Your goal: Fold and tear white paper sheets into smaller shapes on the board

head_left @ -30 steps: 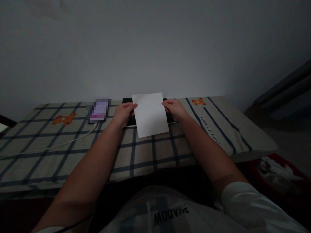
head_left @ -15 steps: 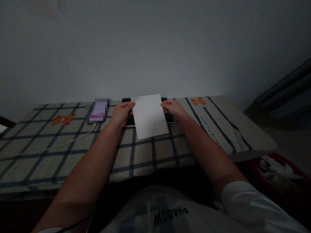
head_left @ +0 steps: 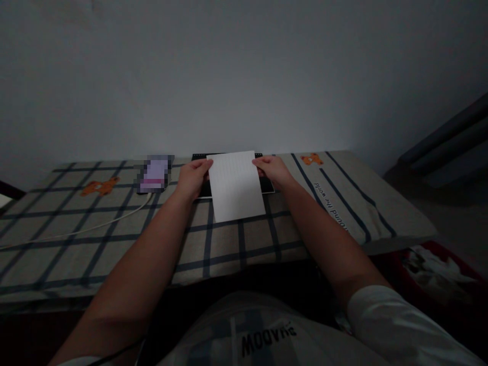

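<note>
A white sheet of paper (head_left: 237, 188) with faint lines is held between my two hands, tilted slightly. My left hand (head_left: 193, 177) pinches its left edge near the top, thumb on the front. On the opposite edge, my right hand (head_left: 272, 170) grips the paper the same way. Behind and below the sheet lies a flat black item (head_left: 203, 191) with a pale front edge and a row of small marks or holes along its back; the paper hides its middle, so I cannot tell what it is.
A checked tablecloth (head_left: 244, 254) with bear prints covers the table, which stands against a grey wall (head_left: 244, 76). A phone (head_left: 154, 174), its screen lit and blurred, lies at the left with a white cable (head_left: 114, 220). A red bin (head_left: 430, 249) holding crumpled tissues stands at lower right.
The paper has shifted very slightly toward me and to the right, its top edge now a little lower. Both hands keep their grip in nearly the same place.
</note>
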